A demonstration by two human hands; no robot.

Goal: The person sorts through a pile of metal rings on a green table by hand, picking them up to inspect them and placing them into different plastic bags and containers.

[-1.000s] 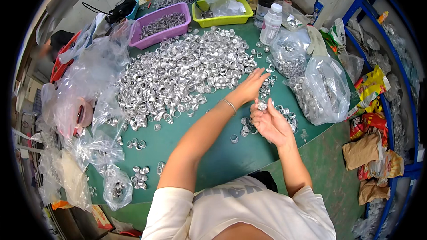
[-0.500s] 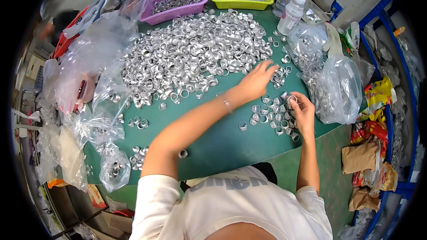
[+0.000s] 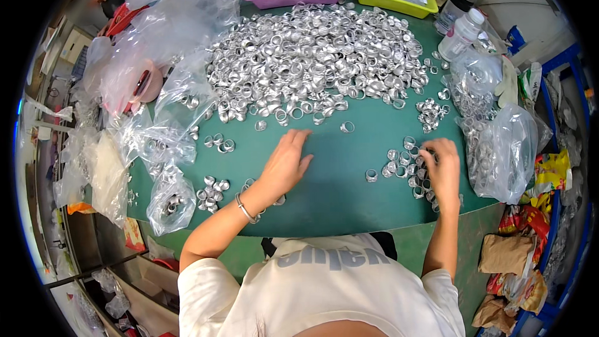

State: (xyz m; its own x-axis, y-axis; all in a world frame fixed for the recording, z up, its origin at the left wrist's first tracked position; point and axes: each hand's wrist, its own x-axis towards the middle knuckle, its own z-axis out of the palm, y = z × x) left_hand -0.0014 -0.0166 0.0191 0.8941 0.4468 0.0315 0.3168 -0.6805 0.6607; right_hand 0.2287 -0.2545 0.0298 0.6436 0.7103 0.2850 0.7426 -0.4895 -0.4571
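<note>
Silver rings [image 3: 402, 165], right of and nearer than the heap [image 3: 318, 56], handle lightly, singly, with the right hand [image 3: 443, 165], curled over them, grip impossible to tell, keeping the left hand [image 3: 282, 165], loosely extended, off the heap.

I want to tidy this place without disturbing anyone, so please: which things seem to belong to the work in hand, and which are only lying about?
Likely in the work:
- small cluster of silver-coloured metal rings, at the right hand
- large heap of silver-coloured metal rings

Likely lying about:
- white plastic bottle
- crumpled brown paper packet
</note>
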